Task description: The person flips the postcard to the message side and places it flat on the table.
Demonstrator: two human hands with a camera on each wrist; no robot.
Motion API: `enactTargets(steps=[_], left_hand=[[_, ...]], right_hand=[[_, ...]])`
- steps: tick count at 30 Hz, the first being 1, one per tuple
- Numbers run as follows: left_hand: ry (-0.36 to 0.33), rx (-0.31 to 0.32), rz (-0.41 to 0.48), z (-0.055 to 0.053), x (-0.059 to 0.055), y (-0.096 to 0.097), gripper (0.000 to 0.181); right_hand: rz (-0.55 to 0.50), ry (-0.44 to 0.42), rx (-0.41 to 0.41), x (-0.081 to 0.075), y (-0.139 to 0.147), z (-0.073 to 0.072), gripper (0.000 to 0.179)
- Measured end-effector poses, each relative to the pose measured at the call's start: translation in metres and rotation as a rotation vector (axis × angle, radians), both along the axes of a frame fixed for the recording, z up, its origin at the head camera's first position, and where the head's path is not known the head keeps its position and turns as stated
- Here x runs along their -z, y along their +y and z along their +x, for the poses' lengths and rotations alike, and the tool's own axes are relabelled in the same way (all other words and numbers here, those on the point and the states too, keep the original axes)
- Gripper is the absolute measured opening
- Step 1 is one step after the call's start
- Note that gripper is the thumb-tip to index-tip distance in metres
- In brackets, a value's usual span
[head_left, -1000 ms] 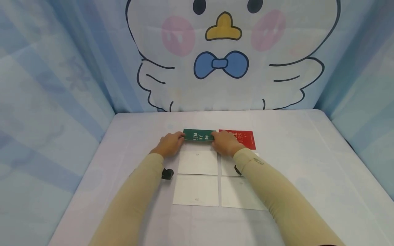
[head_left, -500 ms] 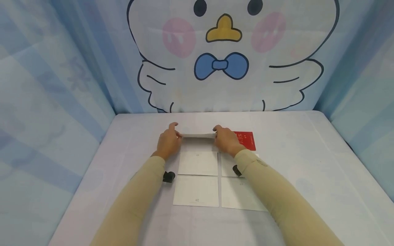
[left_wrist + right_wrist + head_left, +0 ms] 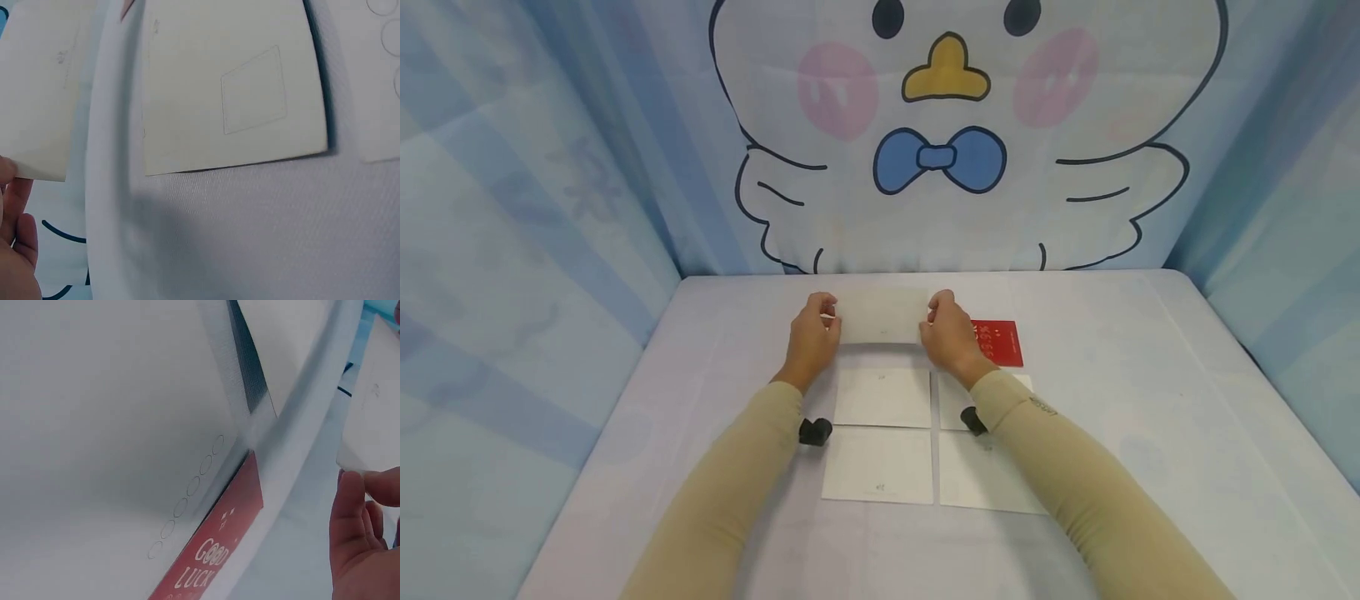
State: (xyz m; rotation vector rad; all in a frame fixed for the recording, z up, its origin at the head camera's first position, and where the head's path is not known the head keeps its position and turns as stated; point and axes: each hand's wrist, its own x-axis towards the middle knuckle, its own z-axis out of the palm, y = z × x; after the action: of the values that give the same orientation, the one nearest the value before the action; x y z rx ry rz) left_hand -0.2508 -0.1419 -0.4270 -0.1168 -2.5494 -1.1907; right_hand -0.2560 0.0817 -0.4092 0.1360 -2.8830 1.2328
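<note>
Read-off: "GOOD LUCK" in white capitals on the red card (image 3: 219, 534), which I have near the table's (image 3: 1150, 350) far edge; smaller characters below LUCK not legible to me. Neighbouring white card (image 3: 125, 437): row of six outlined ovals. Left wrist view, flat white card (image 3: 187, 81): one four-sided outline. Held-up white card (image 3: 883, 315): small mark, unreadable. Right sleeve (image 3: 1060, 442): lettering, unreadable.

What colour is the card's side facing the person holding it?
That side of the card is off-white; the head view shows it best.
</note>
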Motion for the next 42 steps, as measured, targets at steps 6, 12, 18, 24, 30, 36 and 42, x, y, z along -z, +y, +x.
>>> enactTargets(steps=[6,12,18,24,30,36,42], left_hand=[[0.037,0.041,-0.102,0.000,0.004,-0.003,0.016],[-0.098,0.084,-0.193,0.003,0.008,-0.005,0.033],[-0.198,0.105,-0.254,0.005,0.010,0.001,0.041],[-0.267,0.099,-0.216,0.006,0.014,0.006,0.046],[-0.309,0.125,-0.238,0.006,0.019,0.006,0.053],[-0.359,0.138,-0.247,0.008,0.020,0.007,0.056],[-0.352,0.172,-0.299,0.008,0.022,0.008,0.057]], right_hand=[[0.127,-0.005,-0.054,0.000,0.002,0.004,0.031],[0.219,-0.048,-0.097,0.002,0.002,0.006,0.042],[0.268,-0.083,-0.111,0.007,0.001,0.007,0.050],[0.252,-0.103,-0.110,0.008,0.001,0.011,0.051],[0.240,-0.117,-0.121,0.012,0.000,0.011,0.052],[0.260,-0.133,-0.147,0.016,-0.001,0.010,0.053],[0.305,-0.149,-0.172,0.020,0.000,0.012,0.055]])
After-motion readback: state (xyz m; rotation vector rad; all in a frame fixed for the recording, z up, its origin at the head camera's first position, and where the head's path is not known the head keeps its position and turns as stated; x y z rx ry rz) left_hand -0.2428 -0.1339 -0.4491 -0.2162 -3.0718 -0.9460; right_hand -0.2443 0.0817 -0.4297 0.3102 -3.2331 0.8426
